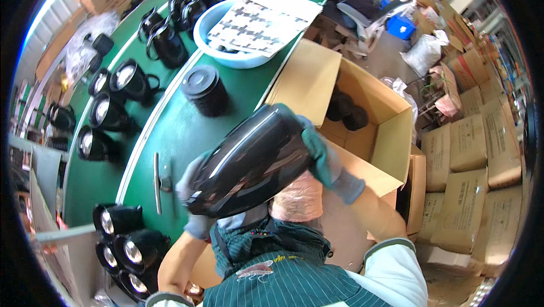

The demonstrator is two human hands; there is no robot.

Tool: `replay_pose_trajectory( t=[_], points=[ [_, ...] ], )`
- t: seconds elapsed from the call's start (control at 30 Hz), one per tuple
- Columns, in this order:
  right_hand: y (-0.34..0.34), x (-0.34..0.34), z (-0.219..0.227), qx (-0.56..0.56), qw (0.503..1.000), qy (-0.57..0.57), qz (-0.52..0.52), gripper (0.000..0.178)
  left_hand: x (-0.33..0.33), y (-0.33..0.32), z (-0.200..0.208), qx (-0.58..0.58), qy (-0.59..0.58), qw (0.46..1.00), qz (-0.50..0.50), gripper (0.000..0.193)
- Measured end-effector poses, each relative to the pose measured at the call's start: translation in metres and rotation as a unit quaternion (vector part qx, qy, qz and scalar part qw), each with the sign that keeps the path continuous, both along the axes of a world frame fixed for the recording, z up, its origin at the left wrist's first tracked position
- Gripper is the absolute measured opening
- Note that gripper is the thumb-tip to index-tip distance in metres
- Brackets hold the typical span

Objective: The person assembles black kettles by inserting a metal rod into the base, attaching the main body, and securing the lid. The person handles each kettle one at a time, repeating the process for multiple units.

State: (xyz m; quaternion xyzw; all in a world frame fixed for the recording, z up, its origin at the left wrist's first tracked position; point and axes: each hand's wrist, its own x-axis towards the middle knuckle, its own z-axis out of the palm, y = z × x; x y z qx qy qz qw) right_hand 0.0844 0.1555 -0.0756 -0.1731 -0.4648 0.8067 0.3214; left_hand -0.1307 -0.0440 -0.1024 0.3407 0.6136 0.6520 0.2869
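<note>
Head view, black piece: a glossy black, rounded, jug-like shell (249, 162), probably plastic, tilted in mid-air in front of the apron, its upper end off to the right.
Left hand: the grey-gloved left hand (191, 182) grips the lower end, fingers curled round the side; some fingertips are hidden, so can't tell exactly how far they wrap.
Right hand: the green-and-grey-gloved right hand (323, 157) cups the upper end, partly open around that width, far fingers out of sight.
Why two hands: my guess, it's bulky and slick, so a hold at each end keeps it steady. Gloves probably help keep marks off the shine.
Green bench: a long green work surface (175, 128) holds a black lidded cylinder (205, 91), just beyond the shell, and a thin metal strip (157, 182). Both look parked within easy reach.
Black jugs: a cluster of black handled jugs with silvery openings (107, 111) lies on its side across the pale divider, maybe so they don't topple.
Open carton: a brown cardboard box (394, 142) sits by the right hand, flaps out, dark round pieces (350, 113) inside.
</note>
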Motion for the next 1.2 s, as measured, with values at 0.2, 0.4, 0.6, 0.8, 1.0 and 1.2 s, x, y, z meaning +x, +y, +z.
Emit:
replay_pose_trajectory(
  t=[0.2, 0.4, 0.6, 0.8, 1.0, 1.2],
  points=[
    [0.037, 0.026, 0.016, 0.061, 0.991, -0.092, 0.076, 0.067, 0.004, -0.019, -0.013, 0.013, 0.457, 0.855, -0.246, 0.064],
    [-0.014, 0.008, -0.009, 0.391, 0.876, -0.233, 0.158, 0.114, -0.116, -0.09, -0.098, -0.435, 0.518, 0.695, 0.245, 0.066],
    [-0.031, 0.0, -0.049, 0.318, 0.927, -0.17, 0.106, 0.135, -0.116, -0.055, -0.058, -0.319, 0.305, 0.892, 0.1, 0.047],
    [-0.046, -0.009, -0.048, 0.279, 0.934, -0.196, 0.11, 0.155, -0.013, 0.057, 0.107, -0.231, 0.334, 0.846, -0.345, 0.073],
    [-0.041, -0.019, -0.118, 0.0, 0.99, 0.101, 0.094, 0.093, 0.03, 0.035, 0.102, -0.385, 0.454, 0.755, -0.274, 0.079],
    [0.016, -0.065, -0.11, 0.512, 0.85, -0.116, 0.039, 0.04, 0.11, 0.052, 0.117, -0.52, 0.444, 0.704, -0.195, 0.084]
  ],
)
